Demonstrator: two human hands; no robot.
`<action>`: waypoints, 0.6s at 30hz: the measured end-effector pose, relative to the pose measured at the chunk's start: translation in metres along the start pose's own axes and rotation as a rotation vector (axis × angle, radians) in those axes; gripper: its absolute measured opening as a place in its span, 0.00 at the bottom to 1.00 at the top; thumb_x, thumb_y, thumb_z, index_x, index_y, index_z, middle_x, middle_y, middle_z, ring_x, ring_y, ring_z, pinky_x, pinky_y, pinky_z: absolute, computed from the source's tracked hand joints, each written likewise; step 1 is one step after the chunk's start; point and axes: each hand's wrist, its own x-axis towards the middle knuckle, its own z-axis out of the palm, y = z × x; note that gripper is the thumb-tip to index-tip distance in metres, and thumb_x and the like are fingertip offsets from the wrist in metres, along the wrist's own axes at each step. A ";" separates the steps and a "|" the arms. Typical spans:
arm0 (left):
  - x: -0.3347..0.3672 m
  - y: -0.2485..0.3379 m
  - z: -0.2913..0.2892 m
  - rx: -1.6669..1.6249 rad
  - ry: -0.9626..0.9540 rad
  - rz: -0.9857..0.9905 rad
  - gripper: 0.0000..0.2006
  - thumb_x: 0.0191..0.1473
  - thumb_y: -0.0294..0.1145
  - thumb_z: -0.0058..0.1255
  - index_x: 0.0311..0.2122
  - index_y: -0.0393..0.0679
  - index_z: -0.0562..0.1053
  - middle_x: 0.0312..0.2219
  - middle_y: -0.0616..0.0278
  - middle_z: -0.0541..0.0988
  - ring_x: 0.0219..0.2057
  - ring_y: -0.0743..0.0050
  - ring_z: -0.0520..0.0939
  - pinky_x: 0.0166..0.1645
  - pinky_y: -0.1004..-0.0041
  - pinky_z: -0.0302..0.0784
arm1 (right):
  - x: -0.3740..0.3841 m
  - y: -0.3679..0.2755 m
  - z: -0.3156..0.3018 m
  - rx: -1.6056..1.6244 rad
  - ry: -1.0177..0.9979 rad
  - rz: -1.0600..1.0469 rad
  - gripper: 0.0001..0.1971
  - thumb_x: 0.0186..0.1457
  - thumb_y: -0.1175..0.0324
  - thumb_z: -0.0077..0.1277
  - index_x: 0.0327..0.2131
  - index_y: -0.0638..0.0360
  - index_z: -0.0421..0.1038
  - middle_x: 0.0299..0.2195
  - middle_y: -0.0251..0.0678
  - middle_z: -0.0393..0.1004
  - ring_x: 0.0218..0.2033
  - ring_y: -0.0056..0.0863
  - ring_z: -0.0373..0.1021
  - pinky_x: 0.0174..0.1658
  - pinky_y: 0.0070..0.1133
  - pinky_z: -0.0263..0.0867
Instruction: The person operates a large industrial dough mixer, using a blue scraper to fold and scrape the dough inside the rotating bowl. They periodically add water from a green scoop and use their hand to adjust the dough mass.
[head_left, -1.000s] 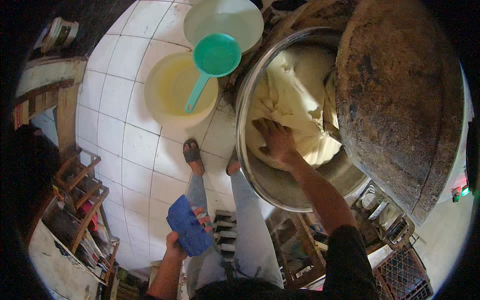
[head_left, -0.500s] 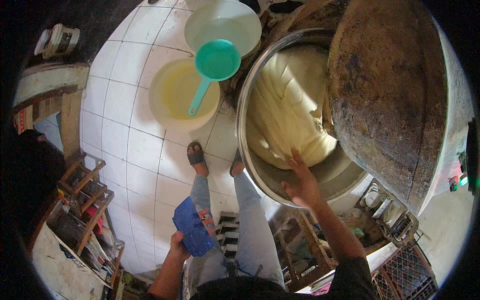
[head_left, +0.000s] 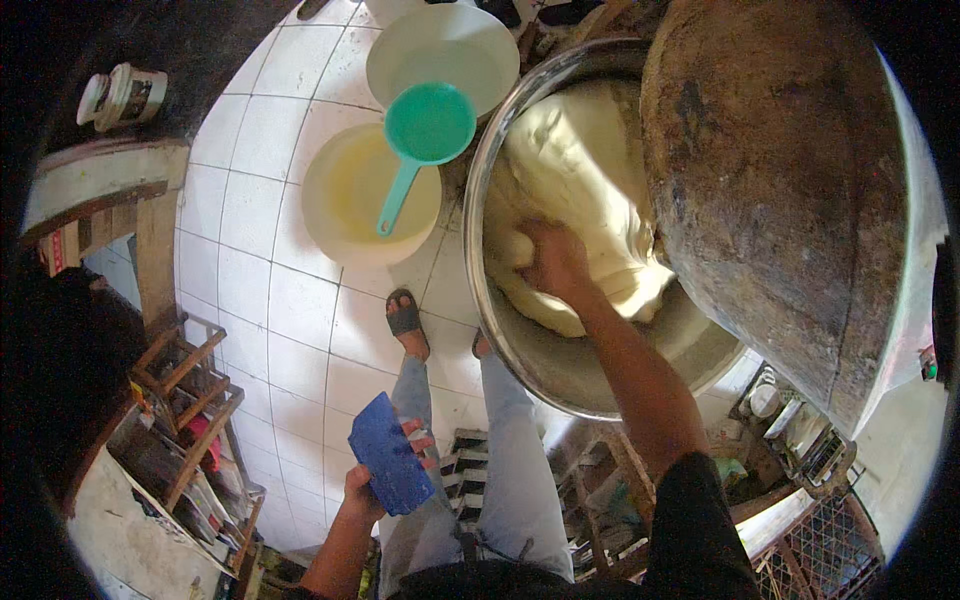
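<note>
A large mass of pale dough (head_left: 590,180) lies in a round metal bowl (head_left: 560,378) on the right. My right hand (head_left: 560,262) reaches in over the near rim, its fingers curled into the dough's left side. A rounded bit of dough bulges beside its fingers, and the fingertips are partly hidden. Low in the middle, in front of my legs, my left hand (head_left: 364,492) holds a flat blue dough scraper (head_left: 388,455), with the thumb at its near edge and fingertips showing past its right side.
A big brown-stained machine body (head_left: 780,170) overhangs the bowl's right side. Left of the bowl stand a cream tub (head_left: 318,205) with yellowish liquid and a white basin (head_left: 492,55); a green dipper (head_left: 430,122) rests across them. Wooden racks (head_left: 190,420) line the left.
My right hand has moved away from me and left, from the dough's near edge into its left side, and its fingers have curled in. The scraper stays in my left hand.
</note>
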 end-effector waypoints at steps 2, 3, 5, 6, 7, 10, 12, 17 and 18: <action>-0.004 -0.002 0.005 -0.008 -0.004 -0.012 0.58 0.38 0.65 0.69 0.70 0.48 0.55 0.65 0.48 0.64 0.61 0.40 0.72 0.64 0.39 0.69 | -0.076 0.013 0.007 0.087 0.083 -0.065 0.30 0.42 0.69 0.66 0.53 0.55 0.74 0.50 0.49 0.77 0.54 0.49 0.73 0.60 0.40 0.67; -0.005 -0.006 0.005 -0.017 0.011 0.013 0.58 0.38 0.65 0.69 0.70 0.48 0.55 0.65 0.49 0.65 0.61 0.40 0.72 0.63 0.40 0.70 | -0.115 0.029 0.012 0.116 0.154 -0.135 0.29 0.43 0.70 0.65 0.53 0.56 0.74 0.51 0.51 0.76 0.55 0.50 0.72 0.61 0.39 0.66; -0.005 -0.011 0.000 -0.034 0.030 0.001 0.58 0.38 0.64 0.69 0.70 0.47 0.55 0.65 0.49 0.65 0.61 0.44 0.73 0.62 0.44 0.72 | -0.167 0.032 0.002 0.249 0.072 -0.038 0.31 0.44 0.72 0.64 0.56 0.57 0.72 0.55 0.52 0.74 0.58 0.51 0.70 0.63 0.39 0.64; -0.006 -0.011 -0.004 -0.037 0.031 -0.033 0.59 0.37 0.64 0.69 0.70 0.45 0.54 0.65 0.50 0.65 0.61 0.47 0.73 0.62 0.47 0.74 | -0.176 0.035 -0.003 0.216 0.117 -0.095 0.33 0.44 0.71 0.63 0.58 0.55 0.70 0.56 0.51 0.73 0.59 0.51 0.68 0.64 0.40 0.62; -0.007 -0.012 -0.005 -0.037 0.042 -0.039 0.59 0.37 0.63 0.69 0.70 0.45 0.54 0.64 0.50 0.65 0.61 0.48 0.73 0.61 0.48 0.75 | -0.182 0.037 -0.006 0.186 0.159 -0.156 0.35 0.45 0.70 0.63 0.61 0.53 0.68 0.57 0.50 0.72 0.61 0.51 0.67 0.66 0.41 0.60; -0.001 -0.012 -0.002 -0.030 0.070 -0.022 0.59 0.37 0.62 0.69 0.70 0.45 0.53 0.64 0.50 0.65 0.61 0.48 0.72 0.62 0.50 0.75 | -0.147 0.036 -0.013 -0.151 0.147 -0.336 0.33 0.46 0.69 0.63 0.60 0.49 0.70 0.58 0.48 0.72 0.62 0.51 0.66 0.65 0.43 0.60; 0.003 -0.012 -0.002 -0.041 0.052 -0.010 0.59 0.38 0.62 0.68 0.70 0.45 0.53 0.64 0.50 0.65 0.62 0.47 0.72 0.62 0.49 0.75 | -0.092 0.034 0.001 -0.299 0.124 -0.384 0.29 0.45 0.68 0.63 0.55 0.47 0.74 0.56 0.47 0.74 0.59 0.51 0.69 0.62 0.44 0.64; 0.011 -0.015 0.007 -0.058 0.024 0.031 0.54 0.39 0.60 0.70 0.69 0.51 0.57 0.63 0.47 0.66 0.60 0.41 0.74 0.62 0.43 0.73 | 0.019 0.046 0.035 -0.273 -0.071 -0.048 0.29 0.41 0.66 0.67 0.52 0.47 0.77 0.46 0.42 0.80 0.50 0.44 0.75 0.54 0.41 0.70; 0.010 -0.014 0.010 -0.048 0.025 0.041 0.54 0.39 0.60 0.70 0.69 0.51 0.57 0.63 0.47 0.66 0.60 0.41 0.74 0.61 0.43 0.73 | 0.025 0.038 0.027 -0.242 -0.102 -0.009 0.29 0.41 0.66 0.68 0.52 0.48 0.77 0.46 0.41 0.80 0.49 0.43 0.76 0.53 0.41 0.70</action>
